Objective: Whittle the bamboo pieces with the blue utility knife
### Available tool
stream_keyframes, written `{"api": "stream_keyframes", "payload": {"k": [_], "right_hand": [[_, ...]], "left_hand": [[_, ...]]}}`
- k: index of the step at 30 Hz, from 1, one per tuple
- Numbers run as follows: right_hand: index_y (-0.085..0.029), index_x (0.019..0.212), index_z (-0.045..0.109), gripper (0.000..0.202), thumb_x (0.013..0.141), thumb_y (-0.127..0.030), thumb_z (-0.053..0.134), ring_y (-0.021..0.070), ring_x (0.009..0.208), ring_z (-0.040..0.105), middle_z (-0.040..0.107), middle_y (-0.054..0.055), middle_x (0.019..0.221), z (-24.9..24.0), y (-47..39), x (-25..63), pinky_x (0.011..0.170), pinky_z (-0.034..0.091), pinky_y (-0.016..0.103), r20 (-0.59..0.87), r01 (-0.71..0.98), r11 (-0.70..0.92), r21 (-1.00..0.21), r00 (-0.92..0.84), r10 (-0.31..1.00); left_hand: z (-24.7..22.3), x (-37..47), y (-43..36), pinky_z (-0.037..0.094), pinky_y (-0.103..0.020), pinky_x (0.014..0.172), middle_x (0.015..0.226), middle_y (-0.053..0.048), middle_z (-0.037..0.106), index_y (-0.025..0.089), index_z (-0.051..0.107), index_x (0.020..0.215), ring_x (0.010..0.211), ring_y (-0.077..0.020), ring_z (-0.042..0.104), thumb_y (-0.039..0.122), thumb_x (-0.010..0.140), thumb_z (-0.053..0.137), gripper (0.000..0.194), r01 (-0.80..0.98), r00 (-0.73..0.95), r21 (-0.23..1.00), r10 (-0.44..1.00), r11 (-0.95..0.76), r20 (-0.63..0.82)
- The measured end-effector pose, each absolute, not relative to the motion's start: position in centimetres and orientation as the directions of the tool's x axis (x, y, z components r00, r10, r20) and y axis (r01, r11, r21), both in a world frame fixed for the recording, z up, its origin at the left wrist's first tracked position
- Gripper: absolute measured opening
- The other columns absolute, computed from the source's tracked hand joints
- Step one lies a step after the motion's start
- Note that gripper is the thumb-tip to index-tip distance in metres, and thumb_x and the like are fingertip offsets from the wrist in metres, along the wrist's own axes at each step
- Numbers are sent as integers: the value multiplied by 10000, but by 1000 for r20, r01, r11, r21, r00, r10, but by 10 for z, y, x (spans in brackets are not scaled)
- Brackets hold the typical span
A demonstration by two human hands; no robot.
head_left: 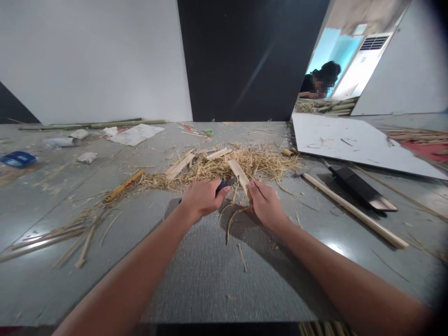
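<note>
My left hand (203,196) is closed around the dark blue handle of a knife (230,181), whose blade points right. The blade's tip is at the edge of a flat, pale strip of bamboo (240,173), with a small curl of shaving beside it. Gripping the lower end of that strip is my right hand (265,201), fingers wrapped round it. The strip tilts up and away to the left. Just beyond both hands spreads a heap of straw-coloured shavings (266,161), with more flat pale pieces (180,166) lying on it.
A yellow tool or stick (124,185) and thin strips (49,238) lie left. Right are a long wooden-handled tool (353,207), a black-sheathed blade (360,185) and a white board (350,140). Paper (136,134) lies near the back wall. A person (324,79) is visible beyond an opening.
</note>
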State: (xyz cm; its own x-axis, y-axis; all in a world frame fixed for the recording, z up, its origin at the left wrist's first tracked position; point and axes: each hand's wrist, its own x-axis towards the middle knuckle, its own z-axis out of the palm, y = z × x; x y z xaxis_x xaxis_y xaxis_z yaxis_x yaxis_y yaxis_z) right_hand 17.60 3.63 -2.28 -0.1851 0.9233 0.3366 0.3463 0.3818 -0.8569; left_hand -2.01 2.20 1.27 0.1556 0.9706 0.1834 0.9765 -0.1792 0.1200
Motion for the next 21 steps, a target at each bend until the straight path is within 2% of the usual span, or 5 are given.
{"api": "stream_keyframes", "payload": {"k": [6,9,12,18,21], "right_hand": [[-228,602,394,383,945,-396,368,126,473,402,428,-31,498,-19,25,175,486,285,267,365,370,434,-821,-244,898],[-231,624,385,379,958,-407,351,127,474,403,421,-36,501,-24,29,173,484,288,265,359,361,421,-832,-227,905],[-234,659,384,367,966,-430,345,130,478,404,405,-46,506,-30,32,172,475,292,258,348,324,400,-857,-208,914],[-224,675,423,361,949,-456,394,123,511,397,426,-37,571,-32,33,173,465,305,237,331,246,362,-899,-159,930],[-226,690,441,363,933,-494,413,119,489,389,414,-42,572,-32,31,172,440,304,231,264,152,288,-945,-160,951]], "left_hand": [[20,-79,37,329,-301,581,768,-93,641,205,601,919,738,-250,606,579,930,171,570,962,-182,252,939,108,292],[19,-86,33,323,-293,592,767,-81,635,205,588,931,738,-241,606,556,941,172,544,959,-182,268,920,88,347],[16,-65,24,328,-295,602,763,-71,633,197,561,956,727,-233,603,536,943,220,481,972,-76,233,930,-11,359],[17,-18,5,358,-302,604,874,-62,650,196,523,963,760,-218,601,470,950,264,377,925,281,200,936,-323,210],[17,-12,1,402,-324,652,945,-72,658,193,523,1021,822,-230,609,453,951,275,367,898,366,187,911,-399,189]]}}
